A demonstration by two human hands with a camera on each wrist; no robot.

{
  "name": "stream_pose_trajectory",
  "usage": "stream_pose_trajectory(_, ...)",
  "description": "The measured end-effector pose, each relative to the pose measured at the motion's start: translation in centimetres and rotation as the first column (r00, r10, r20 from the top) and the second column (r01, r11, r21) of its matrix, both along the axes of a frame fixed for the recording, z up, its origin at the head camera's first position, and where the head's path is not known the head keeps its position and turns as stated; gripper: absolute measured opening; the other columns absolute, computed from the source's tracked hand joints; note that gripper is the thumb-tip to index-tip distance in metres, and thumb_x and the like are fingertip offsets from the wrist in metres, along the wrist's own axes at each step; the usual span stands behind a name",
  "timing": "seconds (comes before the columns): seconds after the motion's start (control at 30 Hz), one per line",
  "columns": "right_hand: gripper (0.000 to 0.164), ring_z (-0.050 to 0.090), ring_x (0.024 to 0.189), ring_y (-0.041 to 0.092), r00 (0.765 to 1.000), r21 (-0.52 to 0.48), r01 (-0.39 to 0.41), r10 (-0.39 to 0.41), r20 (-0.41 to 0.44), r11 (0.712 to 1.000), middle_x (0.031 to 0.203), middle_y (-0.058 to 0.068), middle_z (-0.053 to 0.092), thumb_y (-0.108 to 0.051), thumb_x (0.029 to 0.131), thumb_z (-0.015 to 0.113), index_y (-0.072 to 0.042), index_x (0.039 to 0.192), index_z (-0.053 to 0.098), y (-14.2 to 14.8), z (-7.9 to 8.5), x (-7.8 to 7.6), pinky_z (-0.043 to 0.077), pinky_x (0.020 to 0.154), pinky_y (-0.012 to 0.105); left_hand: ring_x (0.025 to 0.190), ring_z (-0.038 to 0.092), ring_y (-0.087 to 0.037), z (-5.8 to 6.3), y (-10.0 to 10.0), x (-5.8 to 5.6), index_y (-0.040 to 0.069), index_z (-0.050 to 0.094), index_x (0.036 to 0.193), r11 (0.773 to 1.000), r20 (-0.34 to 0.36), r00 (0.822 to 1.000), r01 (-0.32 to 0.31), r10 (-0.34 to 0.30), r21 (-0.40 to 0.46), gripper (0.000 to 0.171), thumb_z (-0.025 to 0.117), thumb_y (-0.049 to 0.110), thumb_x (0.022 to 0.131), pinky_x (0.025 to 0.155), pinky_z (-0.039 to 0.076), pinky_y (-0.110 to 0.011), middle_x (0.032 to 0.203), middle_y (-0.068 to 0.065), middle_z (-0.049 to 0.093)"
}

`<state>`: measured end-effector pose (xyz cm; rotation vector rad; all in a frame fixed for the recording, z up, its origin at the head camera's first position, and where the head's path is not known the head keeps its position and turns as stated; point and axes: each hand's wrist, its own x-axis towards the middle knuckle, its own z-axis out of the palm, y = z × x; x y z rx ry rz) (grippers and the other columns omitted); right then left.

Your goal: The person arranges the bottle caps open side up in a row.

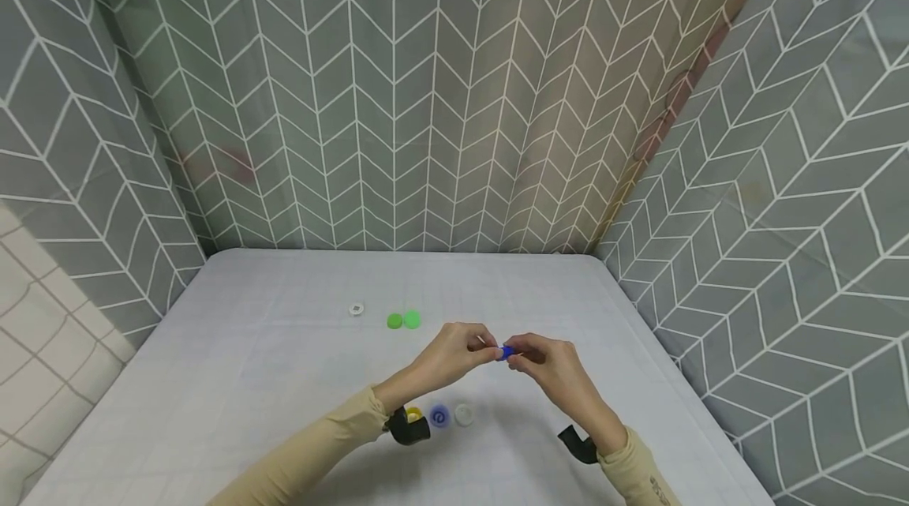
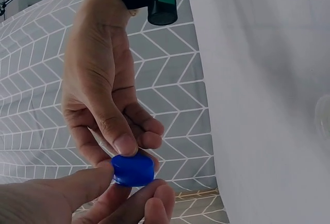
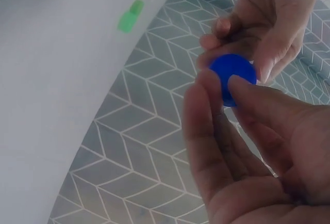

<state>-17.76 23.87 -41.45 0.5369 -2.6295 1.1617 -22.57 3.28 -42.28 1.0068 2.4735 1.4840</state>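
Above the white table, both hands hold a small round blue cap (image 1: 506,353) between them. My left hand (image 1: 450,352) pinches its left side with thumb and fingers. My right hand (image 1: 554,370) grips the other side, thumb on the cap's flat face in the right wrist view. That view shows the blue cap (image 3: 234,69) as a disc, partly covered by fingertips. Seen from the left wrist, the blue cap (image 2: 133,171) is edge-on, with fingertips of both hands against it.
Beyond the hands lie a dark green disc (image 1: 394,321), a light green disc (image 1: 412,320) and a white ring-like piece (image 1: 357,309). Nearer are a yellow piece (image 1: 413,413), partly behind the left wrist's camera, a blue-purple disc (image 1: 439,415) and a white disc (image 1: 464,414). Patterned curtains surround the table (image 1: 284,380).
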Motion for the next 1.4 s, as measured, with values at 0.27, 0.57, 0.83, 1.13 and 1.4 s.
stream_pose_trajectory(0.27,0.019,0.071,0.090,0.014,1.000,-0.002,-0.023,0.023,-0.014,1.000,0.098,-0.001,0.073,-0.008,0.084,0.073,-0.013,0.102,0.069,-0.31,-0.22,0.08,0.056,0.077,0.022,0.075,0.066,-0.002,-0.15,-0.15,-0.15,0.017,0.068,0.086,1.000,0.012,1.000,0.012,-0.012,-0.006,0.010,0.073,0.026,0.086,0.068,0.053,-0.020,0.083,0.006,0.073)
stream_pose_trajectory(0.57,0.021,0.070,0.095,0.018,0.998,-0.030,-0.063,0.063,0.012,0.998,0.103,0.004,0.072,-0.014,0.084,0.073,-0.008,0.104,0.069,-0.39,-0.37,0.07,0.055,0.080,0.023,0.078,0.064,-0.004,-0.05,-0.08,-0.21,0.011,0.070,0.109,0.999,-0.003,1.000,-0.015,0.015,-0.052,0.033,0.079,0.024,0.080,0.073,0.052,-0.018,0.088,0.004,0.073)
stream_pose_trajectory(0.83,0.037,0.070,0.096,0.020,0.998,-0.053,-0.068,0.068,0.002,0.996,0.106,0.008,0.071,-0.009,0.083,0.074,-0.005,0.118,0.061,-0.62,-0.22,0.11,0.055,0.081,0.022,0.084,0.060,-0.005,0.20,-0.05,-0.02,0.010,0.073,0.109,0.998,-0.024,0.999,-0.025,0.023,-0.060,0.032,0.079,0.022,0.080,0.074,0.051,-0.018,0.094,0.006,0.070)
stream_pose_trajectory(1.13,0.033,0.068,0.081,0.008,1.000,0.051,-0.026,0.027,-0.012,0.998,0.096,0.002,0.071,-0.013,0.081,0.076,-0.006,0.113,0.067,-0.79,0.22,0.16,0.056,0.076,0.025,0.084,0.060,-0.007,0.22,-0.05,-0.15,0.011,0.074,0.105,0.996,-0.054,0.998,-0.025,0.021,-0.085,0.027,0.079,0.020,0.080,0.069,0.050,-0.017,0.093,0.005,0.069)
stream_pose_trajectory(1.4,0.023,0.061,0.083,0.015,0.999,0.192,0.033,-0.031,-0.011,0.981,0.091,-0.006,0.070,-0.019,0.078,0.080,-0.013,0.099,0.072,-0.98,-0.08,0.01,0.050,0.073,0.027,0.087,0.063,-0.017,-0.56,0.37,0.19,0.009,0.074,0.102,0.990,-0.062,0.998,-0.025,0.016,-0.141,0.024,0.078,0.016,0.080,0.071,0.049,-0.018,0.091,0.003,0.072)
